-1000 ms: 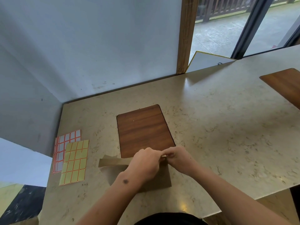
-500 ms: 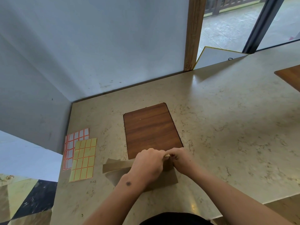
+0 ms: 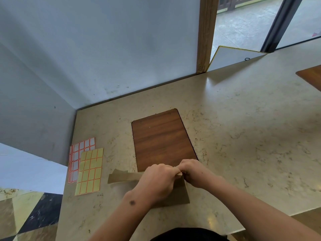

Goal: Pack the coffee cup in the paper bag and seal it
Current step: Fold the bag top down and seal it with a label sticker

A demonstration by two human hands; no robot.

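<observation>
A brown paper bag (image 3: pixel 180 193) lies near the front edge of the beige stone counter (image 3: pixel 243 136), its folded top strip (image 3: pixel 121 177) sticking out to the left. My left hand (image 3: pixel 158 181) rests over the bag and pinches the fold at its top. My right hand (image 3: pixel 196 173) meets it from the right and pinches the same fold, fingertips touching. The hands hide most of the bag. No coffee cup is visible.
Two sheets of sticker labels, one yellow (image 3: pixel 89 171) and one white with red borders (image 3: pixel 76 157), lie at the counter's left edge. A dark wooden inlay panel (image 3: pixel 161 138) sits just beyond the hands. A white wall closes the back left; a second wood panel (image 3: pixel 311 75) is far right.
Both hands stay pinched together on the bag's top fold. The camera has shifted slightly, so the scene sits further right in the frame.
</observation>
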